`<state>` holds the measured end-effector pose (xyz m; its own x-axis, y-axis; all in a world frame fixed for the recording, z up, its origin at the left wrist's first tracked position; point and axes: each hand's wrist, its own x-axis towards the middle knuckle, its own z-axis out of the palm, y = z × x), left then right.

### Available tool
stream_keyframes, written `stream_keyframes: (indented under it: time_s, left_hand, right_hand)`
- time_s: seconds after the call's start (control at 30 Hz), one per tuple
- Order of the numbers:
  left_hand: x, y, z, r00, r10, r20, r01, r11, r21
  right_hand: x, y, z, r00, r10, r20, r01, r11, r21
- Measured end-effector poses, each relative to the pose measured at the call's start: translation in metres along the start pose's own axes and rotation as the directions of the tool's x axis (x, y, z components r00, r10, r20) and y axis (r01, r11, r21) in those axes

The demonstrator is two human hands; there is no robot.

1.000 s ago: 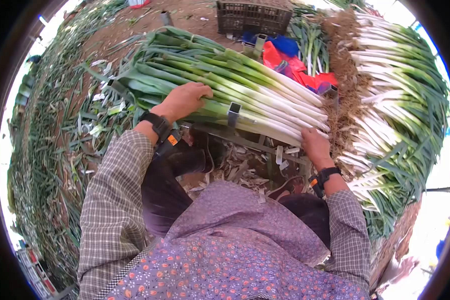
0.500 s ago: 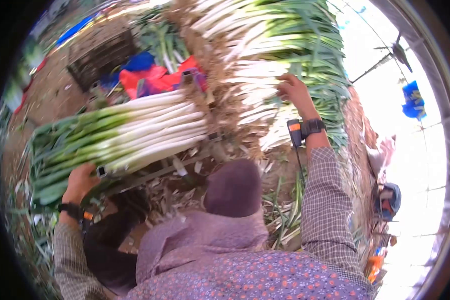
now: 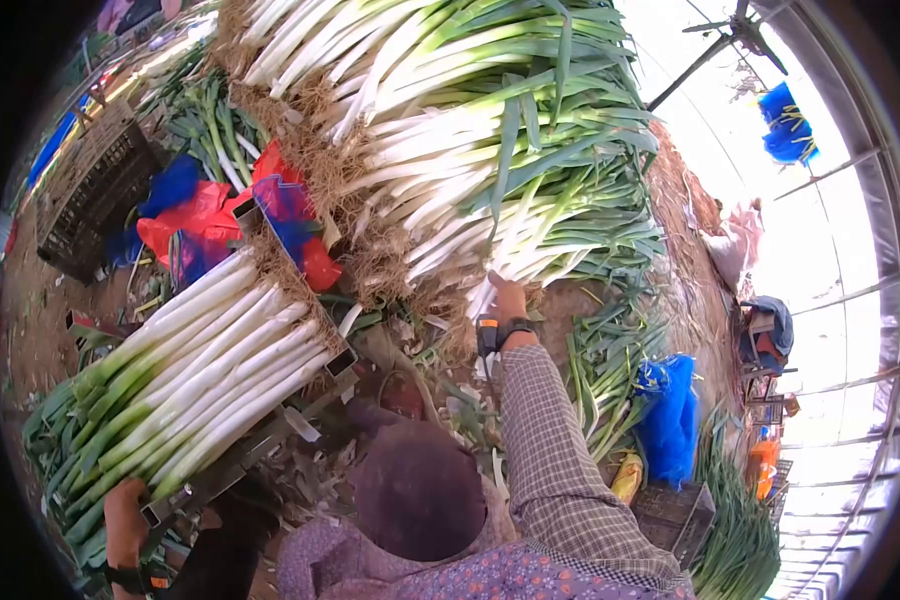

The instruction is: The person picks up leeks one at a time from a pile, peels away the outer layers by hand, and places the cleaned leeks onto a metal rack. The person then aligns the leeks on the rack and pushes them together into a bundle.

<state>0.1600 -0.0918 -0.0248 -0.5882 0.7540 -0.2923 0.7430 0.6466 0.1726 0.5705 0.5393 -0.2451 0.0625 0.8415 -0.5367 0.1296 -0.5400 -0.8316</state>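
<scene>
My right hand (image 3: pixel 508 299) is at the near edge of a big pile of leeks (image 3: pixel 450 130), its fingers closed round a leek (image 3: pixel 515 232) near the white part. Their rooty ends face left and green leaves face right. At lower left, my left hand (image 3: pixel 125 512) touches the leafy side of a row of leeks (image 3: pixel 220 350); its fingers are partly hidden. That row lies slanted in a metal frame (image 3: pixel 232 475), white stalks and roots toward the upper right.
Left of the pile are red and blue plastic bags (image 3: pixel 195 215) and a dark crate (image 3: pixel 95 195). On the right lie a blue net bag (image 3: pixel 667 420), a grey crate (image 3: pixel 675 520) and loose leeks (image 3: pixel 605 370). Leaf scraps litter the ground near my lap.
The view has swung, so the pile and framed row appear turned and further left. My right hand has come from over the pile to its near edge. My left hand stays by the leaves.
</scene>
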Motion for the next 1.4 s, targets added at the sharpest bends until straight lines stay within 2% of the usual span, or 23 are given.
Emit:
stream_keyframes:
  time_s: [0.07,0.1,0.17,0.37,0.4,0.43,0.5,0.57,0.63,0.7,0.77,0.83,0.87,0.9,0.93,0.97,1.07,1.17,1.23,1.27,1.33,1.37,1.4]
  left_hand:
    - [0.001,-0.001,0.001,0.998,-0.057,0.014,0.057,0.998,0.002]
    - [0.001,0.000,0.001,0.999,-0.034,0.013,0.034,0.999,0.000]
    - [0.000,0.003,-0.001,1.000,0.008,0.008,-0.008,1.000,-0.003]
    - [-0.004,-0.035,0.032,0.984,0.077,-0.158,-0.076,0.997,0.014]
    - [-0.003,-0.040,0.037,0.982,0.080,-0.171,-0.077,0.997,0.024]
    - [-0.003,-0.043,0.041,0.979,0.086,-0.183,-0.081,0.996,0.033]
    - [-0.004,-0.037,0.038,0.981,0.071,-0.179,-0.066,0.997,0.031]
    - [-0.005,-0.014,0.026,0.988,0.022,-0.154,-0.020,1.000,0.015]
    - [-0.008,-0.001,0.019,0.988,0.018,-0.154,-0.022,0.999,-0.026]
    - [-0.006,0.002,0.016,0.991,0.020,-0.135,-0.023,0.999,-0.024]
    - [-0.006,-0.006,0.019,0.996,-0.001,-0.095,0.002,1.000,0.017]
    - [-0.011,0.013,0.004,0.999,0.021,-0.042,-0.022,0.999,-0.029]
    - [-0.014,0.023,-0.005,1.000,0.008,-0.006,-0.008,0.999,-0.051]
    - [-0.013,0.013,0.010,0.995,0.044,-0.093,-0.049,0.997,-0.055]
    - [-0.019,0.021,0.005,0.995,0.020,-0.093,-0.026,0.997,-0.070]
    - [-0.029,0.024,0.006,0.973,0.072,-0.220,-0.101,0.988,-0.121]
    - [-0.034,0.024,0.015,0.958,0.093,-0.272,-0.144,0.974,-0.173]
    - [-0.036,0.021,0.023,0.936,0.150,-0.320,-0.203,0.969,-0.139]
    - [-0.039,0.019,0.025,0.934,0.164,-0.318,-0.224,0.961,-0.164]
    - [-0.040,0.020,0.021,0.946,0.152,-0.287,-0.212,0.958,-0.194]
    - [-0.042,0.022,0.017,0.958,0.143,-0.247,-0.199,0.956,-0.217]
    - [-0.045,0.025,0.015,0.962,0.132,-0.238,-0.189,0.953,-0.236]
    - [-0.047,0.028,0.011,0.966,0.121,-0.230,-0.179,0.951,-0.251]
  right_hand:
    - [-0.002,-0.011,0.010,0.974,0.058,0.221,-0.081,0.992,0.096]
    - [-0.019,-0.015,0.026,0.942,-0.135,0.306,-0.032,0.874,0.485]
    - [-0.067,-0.059,0.047,0.970,-0.102,0.220,-0.049,0.806,0.590]
    - [-0.044,-0.071,0.026,0.944,-0.131,0.303,-0.034,0.874,0.484]
    - [-0.078,-0.085,0.014,0.956,-0.084,0.280,-0.054,0.892,0.449]
    - [-0.093,-0.087,0.003,0.946,-0.160,0.281,-0.003,0.863,0.504]
    - [-0.109,-0.073,-0.033,0.870,-0.244,0.429,-0.032,0.839,0.542]
    - [-0.173,-0.069,-0.070,0.880,-0.106,0.463,-0.074,0.932,0.354]
    - [-0.250,-0.066,-0.088,0.912,-0.106,0.397,-0.075,0.907,0.415]
    - [-0.282,-0.053,-0.125,0.852,-0.130,0.508,-0.117,0.897,0.426]
    - [-0.290,-0.043,-0.144,0.803,-0.130,0.581,-0.343,0.698,0.629]
    - [-0.311,-0.058,-0.142,0.725,-0.201,0.659,-0.377,0.686,0.623]
    - [-0.326,-0.069,-0.134,0.727,-0.246,0.641,-0.325,0.699,0.637]
    - [-0.348,-0.087,-0.120,0.721,-0.287,0.630,-0.277,0.714,0.643]
    - [-0.352,-0.097,-0.113,0.669,-0.343,0.660,-0.234,0.745,0.625]
    - [-0.357,-0.107,-0.100,0.608,-0.396,0.689,-0.187,0.771,0.609]
    - [-0.427,-0.155,-0.031,0.548,-0.490,0.678,0.166,0.858,0.486]
    - [-0.452,-0.173,0.054,0.481,-0.511,0.712,0.524,0.819,0.234]
    - [-0.447,-0.165,0.117,0.290,-0.557,0.778,0.839,0.539,0.073]
    - [-0.453,-0.158,0.146,0.027,-0.564,0.825,0.988,0.139,0.063]
    - [-0.446,-0.113,0.206,-0.232,-0.541,0.808,0.953,0.040,0.300]
    - [-0.430,-0.086,0.237,-0.341,-0.367,0.866,0.919,-0.322,0.225]
    - [-0.421,-0.052,0.254,-0.370,-0.212,0.904,0.793,-0.579,0.189]
